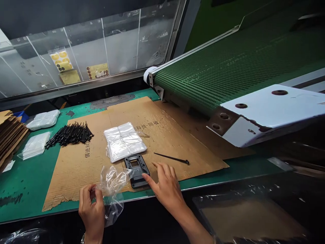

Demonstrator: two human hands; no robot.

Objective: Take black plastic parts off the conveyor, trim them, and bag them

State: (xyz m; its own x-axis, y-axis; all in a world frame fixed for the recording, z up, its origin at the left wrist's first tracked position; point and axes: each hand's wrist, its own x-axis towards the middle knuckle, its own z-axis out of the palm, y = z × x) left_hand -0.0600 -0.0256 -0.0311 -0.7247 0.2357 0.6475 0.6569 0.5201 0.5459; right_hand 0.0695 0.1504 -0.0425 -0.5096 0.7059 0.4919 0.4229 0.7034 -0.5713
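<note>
My left hand (91, 211) pinches the edge of a clear plastic bag (111, 189) at the table's front edge. Right of the bag lies a black plastic frame-like part (138, 174) with a rectangular opening, flat on the cardboard. My right hand (165, 183) is at its right side, fingers apart, the thumb touching or just over the part. Beyond my right fingers rests a single black cable tie (172, 158). A tied stack of clear bags (124, 140) sits just behind the black part.
A cardboard sheet (73, 176) covers part of the green table (22, 183). On the left are a pile of black cable ties (71, 134), more bag stacks (38, 144) and stacked cardboard (10, 135). A green conveyor (203, 74) overhangs the right side.
</note>
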